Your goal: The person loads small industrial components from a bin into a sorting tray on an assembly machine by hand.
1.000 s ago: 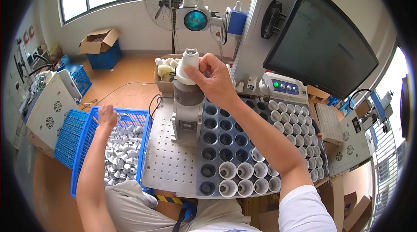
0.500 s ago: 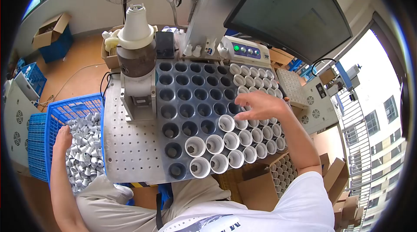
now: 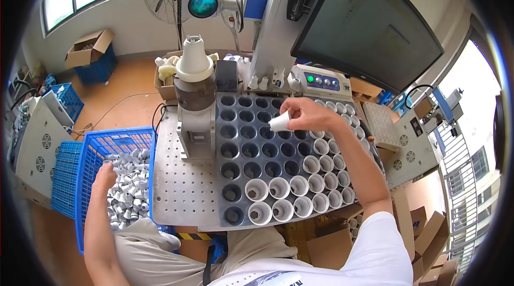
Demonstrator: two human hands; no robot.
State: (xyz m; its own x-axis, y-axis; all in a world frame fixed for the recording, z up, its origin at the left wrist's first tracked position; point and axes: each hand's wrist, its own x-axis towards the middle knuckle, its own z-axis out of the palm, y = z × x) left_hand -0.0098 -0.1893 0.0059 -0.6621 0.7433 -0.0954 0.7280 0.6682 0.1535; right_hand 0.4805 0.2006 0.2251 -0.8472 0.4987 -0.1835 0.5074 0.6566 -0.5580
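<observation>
Between the fingers of my right hand (image 3: 309,114) is a white plastic cup (image 3: 279,122), tapered and tilted on its side above the black tray (image 3: 231,175). Rows of similar white cups (image 3: 278,187) stand in the tray's right and front holes, while several holes at the left show dark. My left hand (image 3: 105,175) is over the blue crate (image 3: 85,189), its fingers curled among many small grey-white cup-shaped parts (image 3: 128,192). Whether the left fingers grip one of these is hidden.
A perforated metal plate (image 3: 176,195) lies between crate and tray. On it stands a fixture (image 3: 197,93) topped by a white cone. A lens head (image 3: 203,5) hangs behind, with a monitor (image 3: 369,23) at the right. A button box (image 3: 324,81) sits behind the tray.
My right hand, earlier with fingers apart over the cups, now holds a tilted cup over the tray's back part. My left hand stays at the crate. The whole view has shifted.
</observation>
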